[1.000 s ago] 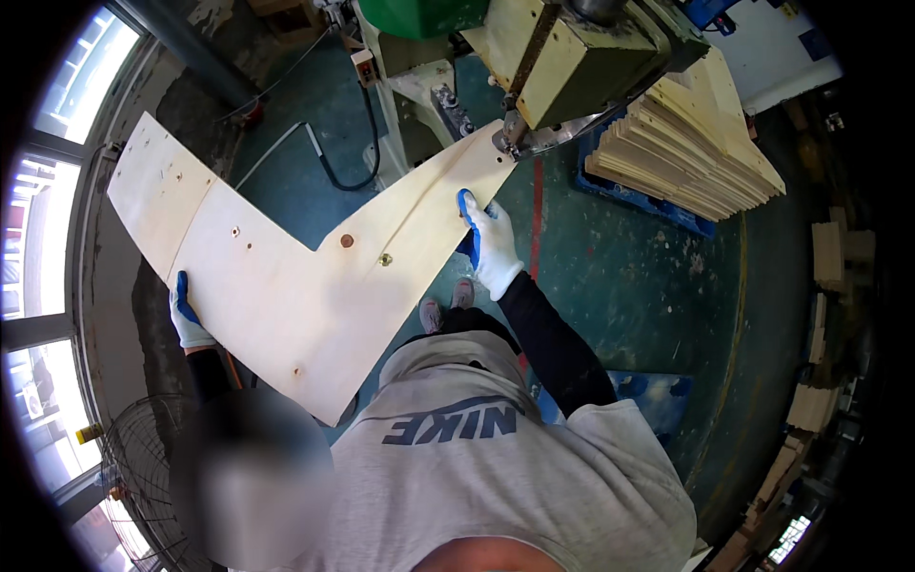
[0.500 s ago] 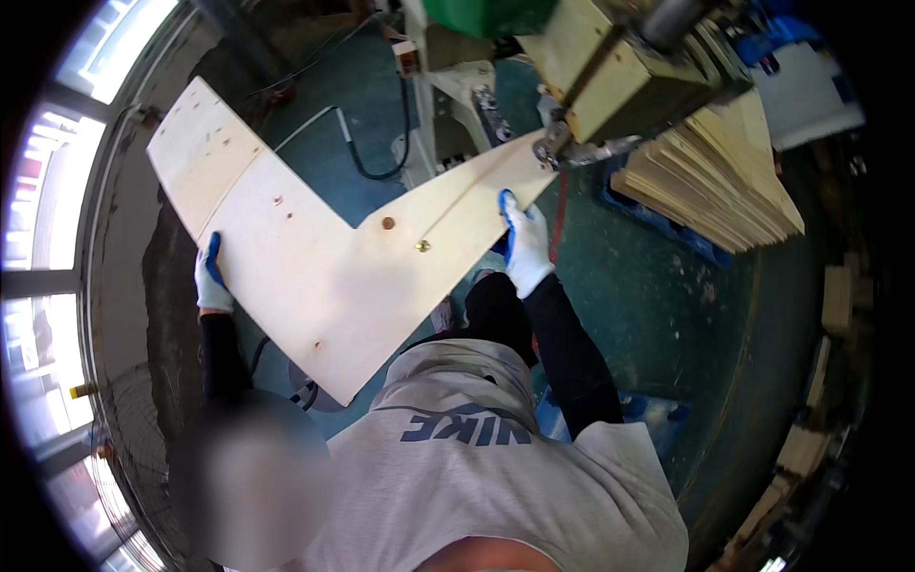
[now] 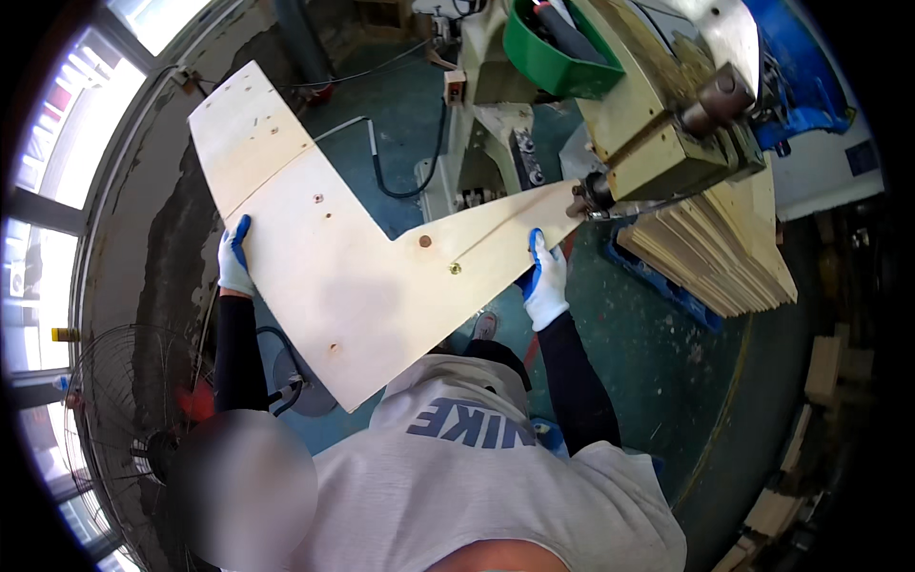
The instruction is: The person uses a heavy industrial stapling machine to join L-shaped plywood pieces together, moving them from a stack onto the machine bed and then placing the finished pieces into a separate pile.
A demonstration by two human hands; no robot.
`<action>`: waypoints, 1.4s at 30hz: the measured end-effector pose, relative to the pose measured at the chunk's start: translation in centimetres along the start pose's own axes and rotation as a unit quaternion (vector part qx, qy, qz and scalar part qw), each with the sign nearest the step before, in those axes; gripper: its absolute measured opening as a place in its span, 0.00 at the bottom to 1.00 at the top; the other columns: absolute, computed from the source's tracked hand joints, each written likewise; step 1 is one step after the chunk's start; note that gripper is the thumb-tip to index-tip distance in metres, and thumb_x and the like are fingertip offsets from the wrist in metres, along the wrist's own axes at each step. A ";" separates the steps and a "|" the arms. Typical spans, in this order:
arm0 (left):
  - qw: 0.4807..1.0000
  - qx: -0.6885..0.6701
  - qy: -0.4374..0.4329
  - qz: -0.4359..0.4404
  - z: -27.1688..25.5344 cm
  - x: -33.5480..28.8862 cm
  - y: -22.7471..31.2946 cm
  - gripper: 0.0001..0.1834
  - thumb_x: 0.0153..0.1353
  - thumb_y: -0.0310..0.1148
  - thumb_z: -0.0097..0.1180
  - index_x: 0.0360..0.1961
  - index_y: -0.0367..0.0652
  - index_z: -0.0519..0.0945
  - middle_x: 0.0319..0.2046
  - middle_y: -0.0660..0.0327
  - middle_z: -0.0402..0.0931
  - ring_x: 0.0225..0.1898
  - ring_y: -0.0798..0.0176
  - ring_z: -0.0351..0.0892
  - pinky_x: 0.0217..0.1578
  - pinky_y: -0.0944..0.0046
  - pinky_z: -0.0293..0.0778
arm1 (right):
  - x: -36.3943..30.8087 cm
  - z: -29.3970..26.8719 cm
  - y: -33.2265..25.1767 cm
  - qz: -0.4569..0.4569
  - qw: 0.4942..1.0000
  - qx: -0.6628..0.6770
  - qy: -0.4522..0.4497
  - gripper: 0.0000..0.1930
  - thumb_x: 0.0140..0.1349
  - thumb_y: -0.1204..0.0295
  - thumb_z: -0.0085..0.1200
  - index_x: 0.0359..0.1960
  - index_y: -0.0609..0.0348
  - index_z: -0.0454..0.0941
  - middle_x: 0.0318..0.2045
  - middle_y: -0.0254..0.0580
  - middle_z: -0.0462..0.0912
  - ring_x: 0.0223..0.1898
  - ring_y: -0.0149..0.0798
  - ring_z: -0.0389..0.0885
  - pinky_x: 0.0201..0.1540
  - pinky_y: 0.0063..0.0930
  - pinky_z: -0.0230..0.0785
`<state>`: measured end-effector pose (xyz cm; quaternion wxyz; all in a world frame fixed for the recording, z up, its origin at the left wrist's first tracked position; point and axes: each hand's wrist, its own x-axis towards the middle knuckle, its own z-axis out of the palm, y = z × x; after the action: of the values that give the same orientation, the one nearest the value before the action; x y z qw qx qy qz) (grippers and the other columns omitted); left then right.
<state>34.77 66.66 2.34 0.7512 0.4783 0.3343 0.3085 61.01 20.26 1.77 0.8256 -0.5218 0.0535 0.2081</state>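
A large L-shaped plywood panel [image 3: 353, 276] spans the space between my hands, pale, with several holes and small metal inserts. My left hand [image 3: 235, 257], in a white and blue glove, grips its left edge with the thumb on top. On the right edge, my right hand [image 3: 545, 283], gloved alike, holds the panel with its thumb above and fingers beneath. The panel's narrow right end lies under the dark metal head [image 3: 593, 194] of a pale green machine [image 3: 658, 143]. A brass-coloured insert [image 3: 455, 269] sits in the panel near my right hand.
A stack of similar plywood panels [image 3: 710, 253] rests on a blue pallet [image 3: 667, 278] at the right. A green bin [image 3: 562, 52] with tools hangs on the machine. At the lower left stands a wire-caged fan [image 3: 124, 429]. Wood pieces [image 3: 822, 367] line the far right.
The whole scene, panel and machine included, sits lower and mostly farther right in the picture. Both hands keep their hold, and the panel's narrow end stays at the machine head.
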 end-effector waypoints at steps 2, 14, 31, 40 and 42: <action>0.999 -0.001 -0.023 -0.025 1.8 -2.4 0.1 0.18 0.67 0.35 0.59 0.53 0.35 0.78 0.44 0.56 0.83 0.41 0.61 0.84 0.45 0.62 0.82 | -0.7 0.1 -1.2 -0.002 0.999 0.033 0.005 0.16 0.70 0.64 0.58 0.53 0.60 0.76 0.42 0.29 0.80 0.42 0.23 0.77 0.48 0.23 0.71; 0.963 0.081 -0.060 -0.251 -5.7 -10.3 -5.3 0.26 0.67 0.37 0.57 0.59 0.30 0.73 0.50 0.46 0.81 0.46 0.49 0.85 0.50 0.52 0.82 | -11.8 -10.7 1.8 0.151 0.986 0.066 0.035 0.14 0.67 0.66 0.61 0.50 0.55 0.75 0.41 0.34 0.80 0.42 0.31 0.82 0.43 0.29 0.79; 0.880 -0.153 -0.334 -0.300 60.4 -48.6 -39.2 0.18 0.64 0.26 0.63 0.54 0.36 0.76 0.47 0.57 0.81 0.47 0.61 0.81 0.50 0.61 0.78 | -38.6 -66.1 -28.9 -0.008 0.433 -0.602 0.671 0.42 0.57 0.60 0.68 0.70 0.63 0.61 0.65 0.63 0.64 0.65 0.56 0.66 0.68 0.48 0.59; 0.770 -0.104 -0.606 -0.173 91.8 -52.5 -37.6 0.14 0.66 0.29 0.62 0.49 0.35 0.78 0.41 0.63 0.81 0.40 0.75 0.77 0.41 0.70 0.75 | -18.2 -65.3 -38.0 -0.249 0.840 -0.341 0.340 0.35 0.65 0.72 0.60 0.71 0.64 0.57 0.67 0.48 0.67 0.67 0.41 0.66 0.70 0.35 0.57; 0.764 -0.108 -0.607 -0.192 97.4 -53.0 -38.3 0.14 0.66 0.29 0.62 0.49 0.33 0.78 0.42 0.62 0.82 0.42 0.73 0.77 0.45 0.69 0.75 | -13.6 -68.1 -38.6 -0.296 0.802 -0.340 0.391 0.40 0.63 0.77 0.62 0.73 0.62 0.52 0.68 0.49 0.64 0.65 0.40 0.67 0.68 0.34 0.59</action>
<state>86.89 -38.25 8.93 0.8872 0.4076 -0.1424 -0.1627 72.90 -58.06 7.66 0.5258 -0.7965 0.1411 -0.2631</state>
